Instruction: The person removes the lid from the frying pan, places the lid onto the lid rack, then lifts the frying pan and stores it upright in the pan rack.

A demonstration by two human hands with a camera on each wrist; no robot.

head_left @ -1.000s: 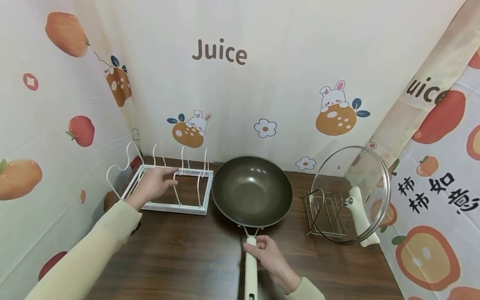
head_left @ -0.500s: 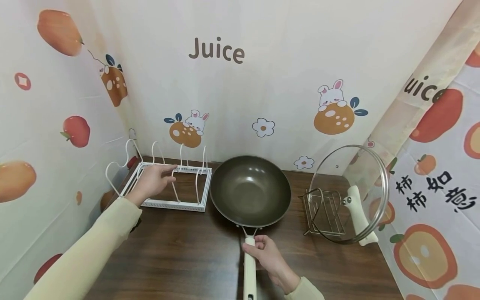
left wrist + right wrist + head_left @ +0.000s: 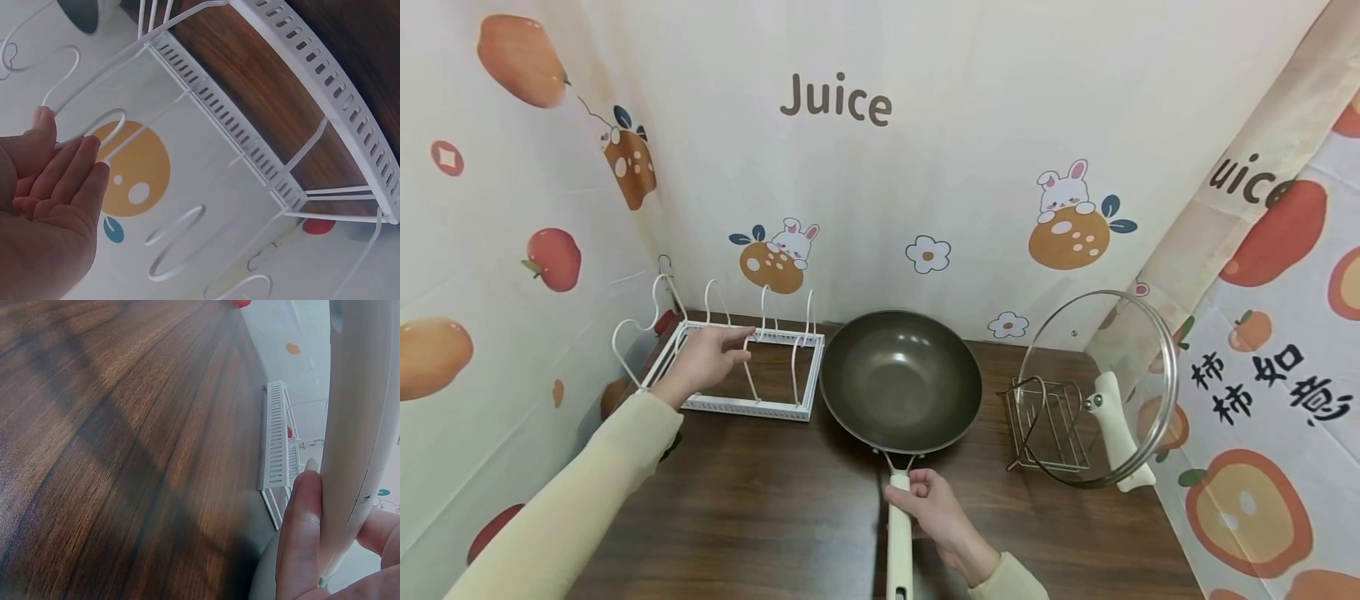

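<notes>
On the left of the table stands a white pot rack (image 3: 741, 407) with a slotted frame and wavy upright wire dividers. My left hand (image 3: 706, 360) reaches over it and pinches one of the dividers (image 3: 106, 117) between thumb and fingers. To the rack's right lies a dark non-stick wok (image 3: 901, 379), its inside facing up. My right hand (image 3: 942, 515) grips the wok's cream handle (image 3: 900, 533) close to the pan, thumb on top. In the right wrist view fingers (image 3: 302, 528) wrap the handle (image 3: 359, 425) from both sides.
At the right, a glass lid (image 3: 1165, 400) with a cream handle leans upright in a small wire stand (image 3: 1052, 425). Fruit-printed cloth (image 3: 865, 192) walls the brown wooden table (image 3: 760, 517) at the back and both sides.
The white rack has slid slightly back, away from me, with my left hand on it. The wok and my right hand keep their place; the head view has shifted a little.
</notes>
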